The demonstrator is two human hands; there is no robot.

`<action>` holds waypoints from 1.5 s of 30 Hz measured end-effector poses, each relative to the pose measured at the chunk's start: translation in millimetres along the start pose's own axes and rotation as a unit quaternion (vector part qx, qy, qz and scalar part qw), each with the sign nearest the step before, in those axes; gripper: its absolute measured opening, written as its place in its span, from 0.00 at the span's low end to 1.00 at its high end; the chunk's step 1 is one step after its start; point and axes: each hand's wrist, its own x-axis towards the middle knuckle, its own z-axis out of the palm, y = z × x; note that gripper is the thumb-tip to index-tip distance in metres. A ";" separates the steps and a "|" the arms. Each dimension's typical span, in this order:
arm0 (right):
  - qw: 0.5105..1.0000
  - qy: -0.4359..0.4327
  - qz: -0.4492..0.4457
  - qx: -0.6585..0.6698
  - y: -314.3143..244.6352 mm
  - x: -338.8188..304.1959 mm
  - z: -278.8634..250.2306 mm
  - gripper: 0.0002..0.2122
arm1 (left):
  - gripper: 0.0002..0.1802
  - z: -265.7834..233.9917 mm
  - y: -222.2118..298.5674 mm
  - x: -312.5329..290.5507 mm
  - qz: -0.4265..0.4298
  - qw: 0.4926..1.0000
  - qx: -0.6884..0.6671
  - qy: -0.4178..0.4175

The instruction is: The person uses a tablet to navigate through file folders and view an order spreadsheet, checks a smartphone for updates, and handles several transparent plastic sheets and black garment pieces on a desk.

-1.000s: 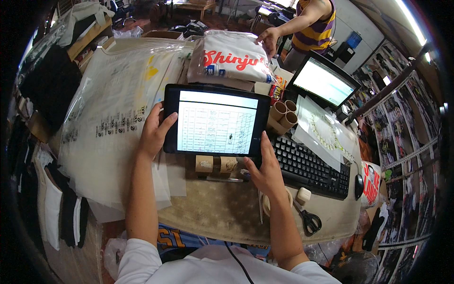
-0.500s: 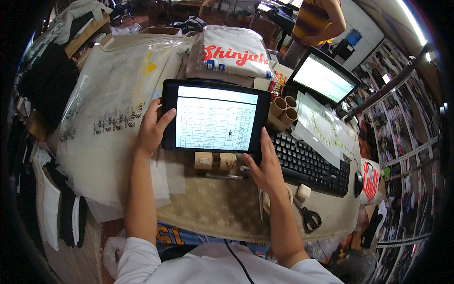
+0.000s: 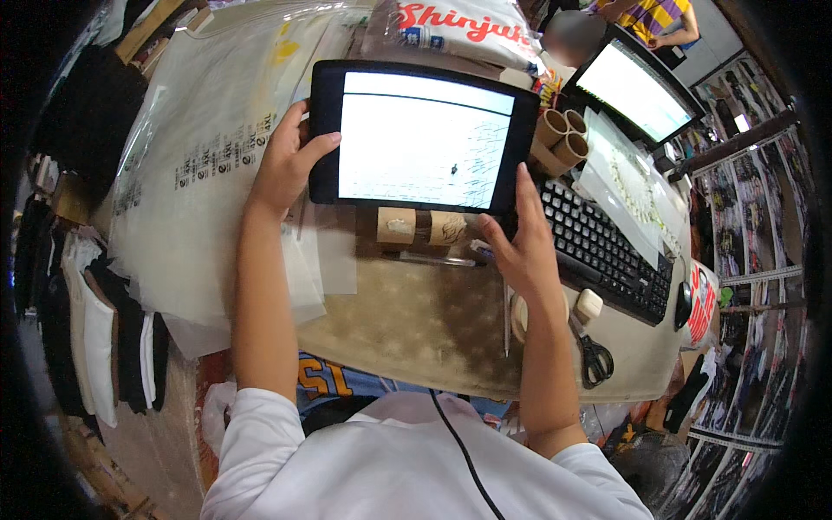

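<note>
A black-framed tablet (image 3: 425,143) is held up over the table, its bright white screen facing me and showing a faint table with a small dark figure. My left hand (image 3: 286,166) grips its left edge, thumb on the front frame and fingers behind. At the lower right corner, my right hand (image 3: 527,247) holds the tablet between thumb and fingers. Just below the tablet lie two short cardboard tubes (image 3: 396,225) and a clear pen (image 3: 433,258). Beside my right wrist are a roll of tape (image 3: 519,318) and a small white case (image 3: 589,304).
Clear plastic bags (image 3: 195,208) cover the table's left side. To the right are a black keyboard (image 3: 607,247), upright cardboard tubes (image 3: 569,149), a lit monitor (image 3: 637,91), a mouse (image 3: 683,303) and black scissors (image 3: 596,360). A bagged garment (image 3: 459,30) lies behind. Another person (image 3: 654,22) stands beyond.
My view has tilted and turned, so the table things appear higher and further right. The tablet stays in both hands; its screen content looks fainter. The other person now leans lower behind the monitor.
</note>
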 end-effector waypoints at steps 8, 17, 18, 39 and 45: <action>1.000 0.011 -0.013 -0.007 2.3 -0.2 2.9 0.37 | 0.32 -1.6 -5.1 0.3 0.001 1.000 0.008 0.006; 1.000 -0.013 0.020 -0.002 -7.1 -2.6 0.7 0.31 | 0.29 -1.2 -7.0 1.5 0.020 1.000 0.020 -0.003; 1.000 -0.017 0.014 -0.004 -6.8 -2.8 0.6 0.31 | 0.29 -1.8 -8.4 2.0 0.020 1.000 0.020 -0.003; 1.000 -0.003 0.022 0.019 -0.8 -0.5 2.4 0.37 | 0.23 1.9 -14.4 4.5 0.026 0.998 0.058 0.026; 0.999 0.007 0.013 0.045 0.4 0.1 4.7 0.37 | 0.26 -1.3 -19.8 6.5 0.023 0.996 0.078 0.034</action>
